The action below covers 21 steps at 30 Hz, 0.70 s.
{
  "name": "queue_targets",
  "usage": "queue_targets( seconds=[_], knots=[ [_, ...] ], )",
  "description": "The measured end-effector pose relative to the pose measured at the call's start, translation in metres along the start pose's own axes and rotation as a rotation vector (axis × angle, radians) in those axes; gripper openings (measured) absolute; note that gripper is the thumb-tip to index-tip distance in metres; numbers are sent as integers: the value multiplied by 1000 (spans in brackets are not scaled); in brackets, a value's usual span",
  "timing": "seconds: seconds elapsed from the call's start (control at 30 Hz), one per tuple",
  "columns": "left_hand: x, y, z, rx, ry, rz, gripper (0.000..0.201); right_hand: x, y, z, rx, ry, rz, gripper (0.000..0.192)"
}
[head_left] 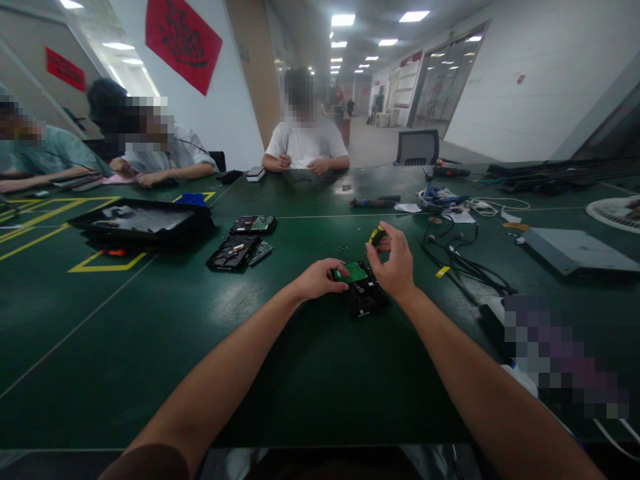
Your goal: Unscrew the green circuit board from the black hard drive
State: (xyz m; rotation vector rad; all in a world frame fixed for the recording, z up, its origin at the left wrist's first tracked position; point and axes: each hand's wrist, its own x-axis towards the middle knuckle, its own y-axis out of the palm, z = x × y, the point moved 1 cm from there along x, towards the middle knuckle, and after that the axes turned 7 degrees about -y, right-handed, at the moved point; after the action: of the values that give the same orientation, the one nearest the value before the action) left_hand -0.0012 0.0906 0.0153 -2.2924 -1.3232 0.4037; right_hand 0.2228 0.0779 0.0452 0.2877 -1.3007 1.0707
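Your left hand [320, 279] rests on the near-left edge of a black hard drive [364, 299] lying flat on the green counter [150, 347], straight ahead of you. Its fingers are closed on the edge of the green circuit board [355, 271] that sits on top of the drive. Your right hand [395, 263] hovers over the drive's right side, fingers clenched around a screwdriver with a yellow and black handle [377, 235]; the handle sticks up and away from you, and the tip is hidden behind the hand, so contact with the board cannot be told.

Left of the drive, well apart: two more opened drives [243, 248], one nearer, one farther, and beyond them a flat black tray [143, 223] standing on yellow floor-style markings [107, 265]. Right of your hands: a tangle of black cables [460, 257], a grey flat box [575, 250], and a white fan [615, 212] at the far edge.

Across the counter, a person in a white shirt [306, 143] sits with both hands together. Two more people [145, 150] sit at the far left, forearms on the counter.
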Motion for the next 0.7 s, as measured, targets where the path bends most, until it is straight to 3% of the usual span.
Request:
queue_targets(
  seconds=[0.7],
  knots=[
    [6,-3,4,63,4,-56,34,-1,3,-1,12,-1,4,58]
  ],
)
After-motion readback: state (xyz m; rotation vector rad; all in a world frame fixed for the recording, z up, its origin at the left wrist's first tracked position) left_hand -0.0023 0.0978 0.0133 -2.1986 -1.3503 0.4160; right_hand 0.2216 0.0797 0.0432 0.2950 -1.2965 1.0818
